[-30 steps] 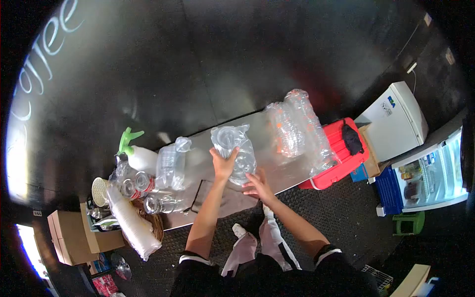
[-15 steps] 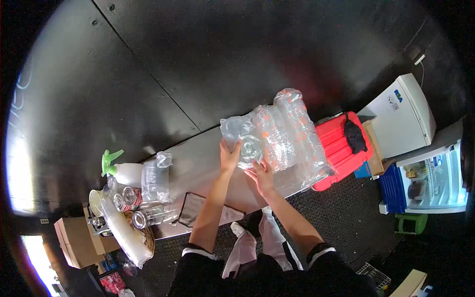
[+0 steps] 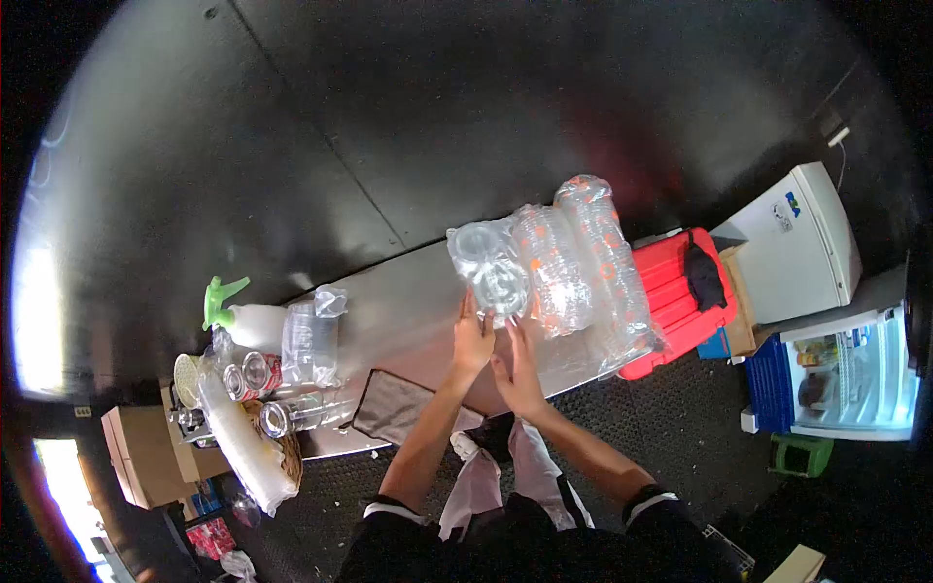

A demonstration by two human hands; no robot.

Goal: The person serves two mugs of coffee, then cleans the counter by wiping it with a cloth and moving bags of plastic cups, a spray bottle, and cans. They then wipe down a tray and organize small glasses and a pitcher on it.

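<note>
The small pack [image 3: 491, 272] is wrapped in clear, glossy, crinkled plastic film, as is the large bottle pack [image 3: 583, 262]. The countertop [image 3: 398, 306] is finished in smooth metal with a dull sheen. The grey cloth [image 3: 394, 406] is matt. The red box [image 3: 671, 291] is moulded in semi-gloss plastic.

Middle of the tabletop lying open, both ends crowding in

A bare strip of tabletop [image 3: 398, 311] is lying open between the small wrapped pack [image 3: 311, 340] and the left hand [image 3: 473, 340]. The large wrapped bottle packs [image 3: 583, 262] are blocking the right end. The spray bottle [image 3: 238, 316] and cans [image 3: 253, 374] are crowding the left end, a dark cloth [image 3: 394, 408] is covering the near edge, and the black wall [image 3: 408, 146] is closing off the far side.
</note>
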